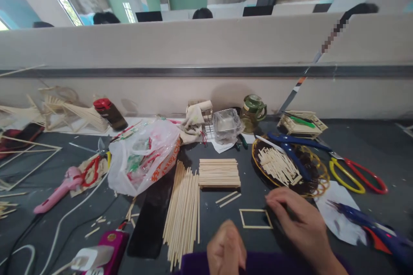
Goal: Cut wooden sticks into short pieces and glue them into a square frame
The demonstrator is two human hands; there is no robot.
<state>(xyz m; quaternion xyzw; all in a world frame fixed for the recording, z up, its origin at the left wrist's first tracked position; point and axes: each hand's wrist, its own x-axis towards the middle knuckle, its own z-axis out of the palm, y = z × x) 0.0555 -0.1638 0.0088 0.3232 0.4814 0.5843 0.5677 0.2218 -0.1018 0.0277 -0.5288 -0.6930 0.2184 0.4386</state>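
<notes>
A small rectangular frame of thin wooden sticks (257,227) lies flat on the dark table. My right hand (298,223) is at its right end, thumb and fingertips drawn together beside the corner; whether they pinch something is hidden. My left hand (226,247) is curled closed at the front, thumb on top, and what may be inside it does not show. Two loose short sticks (228,199) lie above the frame. Behind them sits a block of sticks laid side by side (219,172). Left of it is a pile of long wooden sticks (183,215).
A wicker basket (318,163) holds short stick pieces and blue-handled cutters. Right are red-and-yellow-handled scissors (350,176) and a blue glue gun (364,219) by white paper. Left are a plastic bag (142,154), pink glue gun (60,189), black phone (150,219), magenta power strip (112,245) and cables.
</notes>
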